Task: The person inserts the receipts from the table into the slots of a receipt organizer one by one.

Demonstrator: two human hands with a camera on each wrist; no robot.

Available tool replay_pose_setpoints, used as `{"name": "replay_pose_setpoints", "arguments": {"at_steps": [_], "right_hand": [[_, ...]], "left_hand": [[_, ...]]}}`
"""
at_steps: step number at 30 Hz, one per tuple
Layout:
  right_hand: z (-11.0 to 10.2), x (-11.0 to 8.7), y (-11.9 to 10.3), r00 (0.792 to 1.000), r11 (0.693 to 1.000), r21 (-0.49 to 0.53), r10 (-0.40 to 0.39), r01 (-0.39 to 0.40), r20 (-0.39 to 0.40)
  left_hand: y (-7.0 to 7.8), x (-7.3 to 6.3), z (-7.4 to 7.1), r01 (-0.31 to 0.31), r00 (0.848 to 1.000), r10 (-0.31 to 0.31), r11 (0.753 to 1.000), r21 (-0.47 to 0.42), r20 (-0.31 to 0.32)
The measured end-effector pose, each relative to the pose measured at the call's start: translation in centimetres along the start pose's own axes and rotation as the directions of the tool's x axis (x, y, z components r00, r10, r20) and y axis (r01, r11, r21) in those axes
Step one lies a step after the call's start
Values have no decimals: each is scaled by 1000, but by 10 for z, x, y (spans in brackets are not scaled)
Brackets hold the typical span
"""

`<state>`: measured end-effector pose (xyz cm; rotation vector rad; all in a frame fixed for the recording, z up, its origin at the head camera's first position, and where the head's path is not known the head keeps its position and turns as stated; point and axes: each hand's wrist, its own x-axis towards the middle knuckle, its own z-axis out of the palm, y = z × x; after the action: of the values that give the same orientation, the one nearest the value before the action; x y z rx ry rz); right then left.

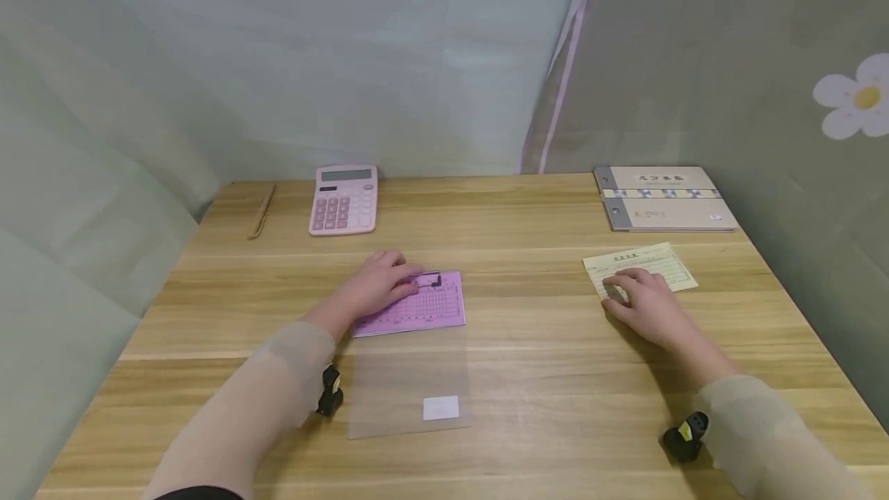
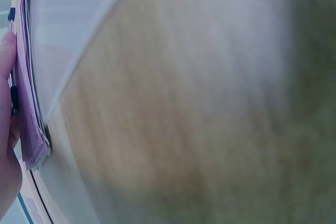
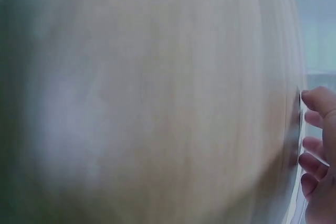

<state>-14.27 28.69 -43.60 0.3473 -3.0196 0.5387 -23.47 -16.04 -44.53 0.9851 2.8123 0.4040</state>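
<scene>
A stack of purple printed slips lies at the top of a clear clipboard, which has a white label near its bottom edge. My left hand rests on the stack's upper left part, with thumb and forefinger by the dark-ended metal clip. In the left wrist view the thumb lies along this clip. To the right, a pale yellow printed slip lies on the table. Over its lower left part is my right hand, fingers loosely bent; whether the fingertips touch the paper is unclear.
A pink calculator lies at the back left, with a thin brown stick-like pen left of it. At the back right sits a grey-spined ledger book. Curtains hang behind the wooden table.
</scene>
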Motion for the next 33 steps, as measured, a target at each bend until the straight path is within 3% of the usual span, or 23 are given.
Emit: {"name": "replay_pose_setpoints", "arguments": {"at_steps": [4, 7, 11, 15, 19, 30, 33], "right_hand": [[-3, 1, 1, 999, 999, 26, -23, 24, -45], [-10, 2, 12, 996, 999, 45, 5, -1, -85], [-23, 0, 34, 992, 991, 64, 117, -114, -48], [-35, -2, 56, 970, 968, 60, 243, -244, 16], [-43, -5, 69, 952, 951, 51, 305, -306, 40], [-37, 2, 67, 922, 924, 25, 378, -382, 83], [-35, 3, 66, 927, 929, 17, 367, -369, 72]], "left_hand": [[1, 0, 0, -7, 1000, 7, 1000, 8, -1], [2, 0, -1, -4, 1000, 3, 1000, 1, 4], [5, 0, -3, 6, 1000, -5, 1000, -18, 17], [5, 0, -3, 13, 1000, -13, 1000, -17, 29], [5, 0, -3, 5, 1000, -5, 1000, -14, 21], [4, 0, -5, 1, 1000, -1, 1000, -8, 16], [3, 0, -5, 3, 1000, -3, 1000, -11, 20]]}}
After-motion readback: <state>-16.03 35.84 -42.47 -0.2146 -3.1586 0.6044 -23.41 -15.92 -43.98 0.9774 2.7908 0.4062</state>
